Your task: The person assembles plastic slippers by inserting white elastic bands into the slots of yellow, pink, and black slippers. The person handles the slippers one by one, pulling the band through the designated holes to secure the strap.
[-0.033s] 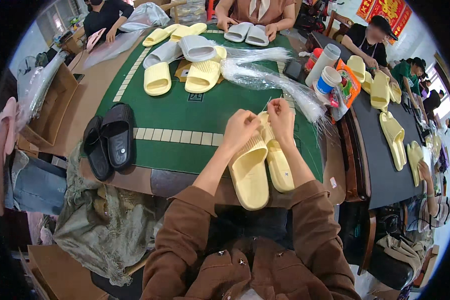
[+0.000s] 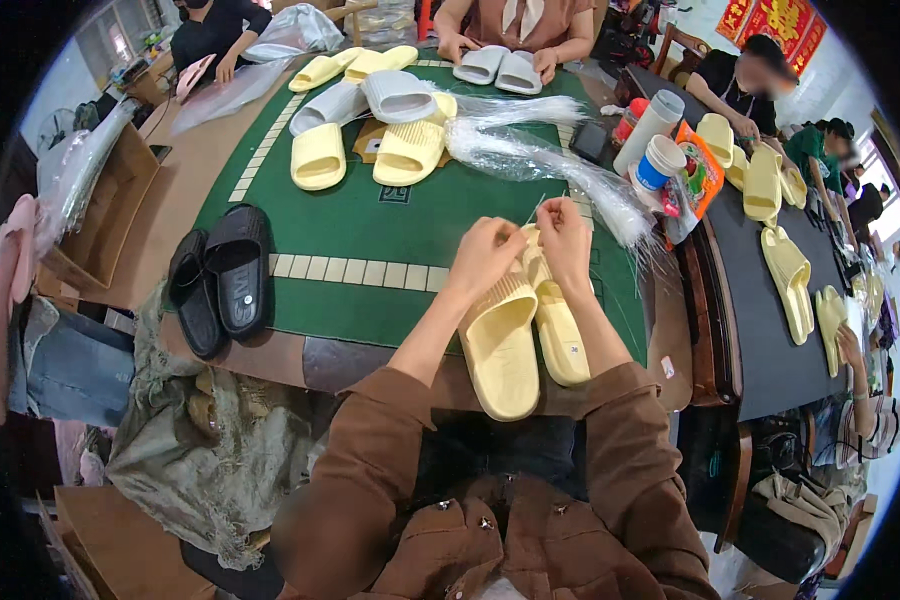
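Note:
A pair of pale yellow slide sandals lies at the near table edge: the left slide sticks out past the edge, and the right slide is tilted beside it. My left hand is closed in a pinch above the left slide's ribbed strap; whatever its fingertips hold is hidden. Over the right slide's far end, my right hand pinches a thin clear plastic strand, whose end shows by the fingertips. Beyond my hands a loose bundle of clear plastic strands spreads across the green mat.
Black slides stand at the left. Yellow slides and grey slides sit farther back, where a co-worker handles another grey pair. A white cup and orange packet stand right. More yellow slides lie on the dark side table.
The view has shifted very slightly, moving the table things a little to the right in the picture. Both hands keep their pinch over the slides.

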The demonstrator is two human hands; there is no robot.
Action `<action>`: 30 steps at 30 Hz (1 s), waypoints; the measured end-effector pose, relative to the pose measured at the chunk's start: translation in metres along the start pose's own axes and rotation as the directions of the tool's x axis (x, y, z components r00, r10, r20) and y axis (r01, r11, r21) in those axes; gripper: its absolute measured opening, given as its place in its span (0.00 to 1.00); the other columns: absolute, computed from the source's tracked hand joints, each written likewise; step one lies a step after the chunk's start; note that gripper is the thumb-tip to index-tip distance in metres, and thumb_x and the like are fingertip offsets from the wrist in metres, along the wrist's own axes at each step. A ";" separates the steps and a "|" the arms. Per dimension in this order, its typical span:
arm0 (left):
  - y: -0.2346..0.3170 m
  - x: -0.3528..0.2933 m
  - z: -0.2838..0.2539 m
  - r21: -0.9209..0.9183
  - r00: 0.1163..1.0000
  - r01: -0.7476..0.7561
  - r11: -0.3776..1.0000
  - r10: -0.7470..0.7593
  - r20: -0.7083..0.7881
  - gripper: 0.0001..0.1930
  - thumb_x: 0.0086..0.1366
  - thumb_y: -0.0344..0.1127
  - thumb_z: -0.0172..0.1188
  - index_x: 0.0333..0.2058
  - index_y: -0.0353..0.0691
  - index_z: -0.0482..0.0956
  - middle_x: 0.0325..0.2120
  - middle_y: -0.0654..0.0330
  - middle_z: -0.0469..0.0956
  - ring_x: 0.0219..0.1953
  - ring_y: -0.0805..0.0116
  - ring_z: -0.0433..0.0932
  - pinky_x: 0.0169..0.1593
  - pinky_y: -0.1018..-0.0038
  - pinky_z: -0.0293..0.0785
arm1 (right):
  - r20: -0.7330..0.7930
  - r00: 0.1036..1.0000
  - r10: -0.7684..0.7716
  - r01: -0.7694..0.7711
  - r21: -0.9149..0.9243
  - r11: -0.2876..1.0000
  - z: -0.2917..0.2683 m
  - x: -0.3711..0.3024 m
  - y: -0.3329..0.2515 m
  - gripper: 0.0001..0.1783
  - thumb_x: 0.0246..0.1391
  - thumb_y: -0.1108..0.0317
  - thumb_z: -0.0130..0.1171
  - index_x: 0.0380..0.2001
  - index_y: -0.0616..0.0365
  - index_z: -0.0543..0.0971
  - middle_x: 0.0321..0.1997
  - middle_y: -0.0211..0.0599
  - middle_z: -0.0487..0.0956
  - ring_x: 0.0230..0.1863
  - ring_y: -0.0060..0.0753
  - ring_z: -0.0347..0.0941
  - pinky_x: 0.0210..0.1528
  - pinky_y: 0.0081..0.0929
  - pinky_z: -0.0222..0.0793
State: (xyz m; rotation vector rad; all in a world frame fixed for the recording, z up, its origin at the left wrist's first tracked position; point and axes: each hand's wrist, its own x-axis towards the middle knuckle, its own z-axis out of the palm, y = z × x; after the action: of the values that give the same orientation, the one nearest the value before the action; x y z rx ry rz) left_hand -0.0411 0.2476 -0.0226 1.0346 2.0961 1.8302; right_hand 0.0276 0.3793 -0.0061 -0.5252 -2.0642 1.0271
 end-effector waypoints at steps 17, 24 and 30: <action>0.010 0.002 0.027 0.202 0.992 -0.044 0.978 0.067 -0.106 0.06 0.55 0.29 0.56 0.32 0.35 0.74 0.25 0.45 0.79 0.33 0.41 0.78 0.38 0.52 0.72 | 0.101 0.982 -0.162 0.183 -0.243 0.953 0.002 -0.004 0.016 0.07 0.60 0.68 0.54 0.37 0.60 0.75 0.30 0.43 0.78 0.31 0.36 0.76 0.35 0.34 0.70; 0.050 -0.054 0.031 0.493 0.976 -0.128 0.860 0.197 -0.092 0.17 0.57 0.32 0.58 0.45 0.33 0.71 0.52 0.44 0.69 0.58 0.46 0.65 0.56 0.46 0.59 | 0.111 0.994 -0.002 -0.002 0.036 0.999 -0.015 0.011 0.029 0.14 0.63 0.63 0.52 0.47 0.62 0.75 0.40 0.31 0.76 0.34 0.21 0.68 0.35 0.20 0.66; 0.071 -0.151 0.019 0.324 0.910 -0.363 0.874 0.408 -0.080 0.26 0.56 0.33 0.60 0.55 0.39 0.69 0.54 0.42 0.61 0.58 0.42 0.60 0.59 0.48 0.57 | -0.126 0.974 -0.190 0.180 -0.087 0.980 -0.102 0.005 0.000 0.16 0.66 0.65 0.48 0.51 0.64 0.75 0.52 0.40 0.76 0.50 0.31 0.71 0.57 0.28 0.63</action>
State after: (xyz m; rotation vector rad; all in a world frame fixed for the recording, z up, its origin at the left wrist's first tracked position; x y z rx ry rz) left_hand 0.1086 0.1736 -0.0075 1.5386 2.4597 1.8292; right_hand 0.1034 0.4328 0.0365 -0.4182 -1.9958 0.7866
